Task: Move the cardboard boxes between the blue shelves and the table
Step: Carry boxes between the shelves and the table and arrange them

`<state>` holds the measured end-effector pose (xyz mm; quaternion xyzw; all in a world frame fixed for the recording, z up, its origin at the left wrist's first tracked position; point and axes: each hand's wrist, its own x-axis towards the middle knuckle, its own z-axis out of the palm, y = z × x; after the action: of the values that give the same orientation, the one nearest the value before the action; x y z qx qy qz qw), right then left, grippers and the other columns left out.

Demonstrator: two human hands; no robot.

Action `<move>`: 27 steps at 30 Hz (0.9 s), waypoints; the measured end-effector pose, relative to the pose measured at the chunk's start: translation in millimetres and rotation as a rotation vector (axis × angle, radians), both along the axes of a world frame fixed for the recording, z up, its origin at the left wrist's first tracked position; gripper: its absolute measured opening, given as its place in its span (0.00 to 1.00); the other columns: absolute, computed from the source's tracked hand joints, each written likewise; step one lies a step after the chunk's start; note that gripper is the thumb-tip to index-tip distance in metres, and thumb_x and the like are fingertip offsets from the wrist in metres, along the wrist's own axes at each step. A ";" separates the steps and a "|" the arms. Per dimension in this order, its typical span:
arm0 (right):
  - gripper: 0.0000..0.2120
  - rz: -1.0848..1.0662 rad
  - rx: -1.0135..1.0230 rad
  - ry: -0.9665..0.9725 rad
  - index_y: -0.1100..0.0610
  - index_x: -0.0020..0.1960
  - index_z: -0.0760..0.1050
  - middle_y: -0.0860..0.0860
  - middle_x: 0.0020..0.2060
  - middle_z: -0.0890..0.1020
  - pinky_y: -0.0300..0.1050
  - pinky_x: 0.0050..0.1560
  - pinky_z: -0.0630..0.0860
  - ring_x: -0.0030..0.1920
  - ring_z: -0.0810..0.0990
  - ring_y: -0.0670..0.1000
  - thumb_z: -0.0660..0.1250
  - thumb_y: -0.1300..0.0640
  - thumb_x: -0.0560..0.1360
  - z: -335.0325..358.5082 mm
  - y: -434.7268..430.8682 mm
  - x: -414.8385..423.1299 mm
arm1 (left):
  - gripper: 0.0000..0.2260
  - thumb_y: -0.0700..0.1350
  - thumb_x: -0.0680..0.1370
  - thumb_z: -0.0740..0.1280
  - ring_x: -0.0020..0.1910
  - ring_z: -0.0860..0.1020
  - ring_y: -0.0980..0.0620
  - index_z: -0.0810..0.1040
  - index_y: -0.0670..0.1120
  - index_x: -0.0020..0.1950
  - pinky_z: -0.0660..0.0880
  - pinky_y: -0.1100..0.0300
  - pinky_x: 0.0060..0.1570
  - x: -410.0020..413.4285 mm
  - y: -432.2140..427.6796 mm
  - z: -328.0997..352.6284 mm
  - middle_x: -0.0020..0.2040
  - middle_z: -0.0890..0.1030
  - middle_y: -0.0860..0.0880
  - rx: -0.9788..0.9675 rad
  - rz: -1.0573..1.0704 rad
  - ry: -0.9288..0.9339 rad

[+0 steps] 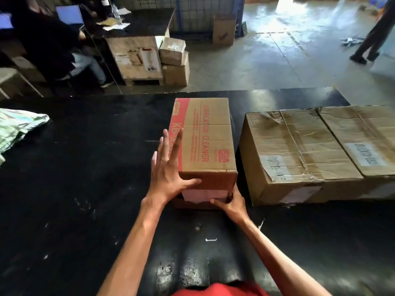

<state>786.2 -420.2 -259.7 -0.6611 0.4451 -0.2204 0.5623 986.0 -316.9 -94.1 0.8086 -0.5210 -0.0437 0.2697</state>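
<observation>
While on table (85,167), box (205,133) between fingers (176,146) (touching).

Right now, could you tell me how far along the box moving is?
Two big taped boxes already sit on the table. In hand: the red-printed box, left hand flat against its side, right hand at its lower near corner. What is left I cannot tell; the shelves' contents do not show.

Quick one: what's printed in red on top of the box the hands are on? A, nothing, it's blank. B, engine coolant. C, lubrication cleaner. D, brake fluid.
C: the box that the left hand and right hand touch reads LUBRICATION CLEANER in red letters along its top.
</observation>
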 end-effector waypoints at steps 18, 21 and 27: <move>0.62 0.002 0.001 0.008 0.33 0.80 0.55 0.48 0.69 0.73 0.48 0.73 0.70 0.70 0.73 0.47 0.85 0.36 0.54 -0.7 6.5 57.5 | 0.55 0.78 0.58 0.70 0.82 0.48 0.50 0.52 0.65 0.81 0.48 0.39 0.79 116.5 61.3 -33.0 0.83 0.50 0.55 0.024 0.059 0.152; 0.55 0.010 -0.104 0.006 0.34 0.77 0.62 0.49 0.66 0.75 0.45 0.72 0.70 0.67 0.74 0.47 0.85 0.38 0.55 16.7 1.0 63.9 | 0.55 0.70 0.61 0.78 0.82 0.51 0.51 0.52 0.65 0.81 0.50 0.40 0.79 116.3 79.3 -46.9 0.82 0.54 0.59 -0.037 0.143 0.281; 0.52 0.029 -0.322 0.089 0.40 0.77 0.67 0.53 0.66 0.73 0.39 0.72 0.68 0.66 0.74 0.50 0.86 0.45 0.57 51.5 -11.6 38.8 | 0.51 0.51 0.64 0.82 0.70 0.75 0.52 0.58 0.65 0.80 0.72 0.50 0.70 86.5 94.6 -90.7 0.75 0.73 0.53 -0.148 0.243 0.647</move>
<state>825.0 -431.8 -208.2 -0.7580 0.4192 -0.2513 0.4320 1072.5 -222.2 -184.8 0.7872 -0.3104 -0.2275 0.4819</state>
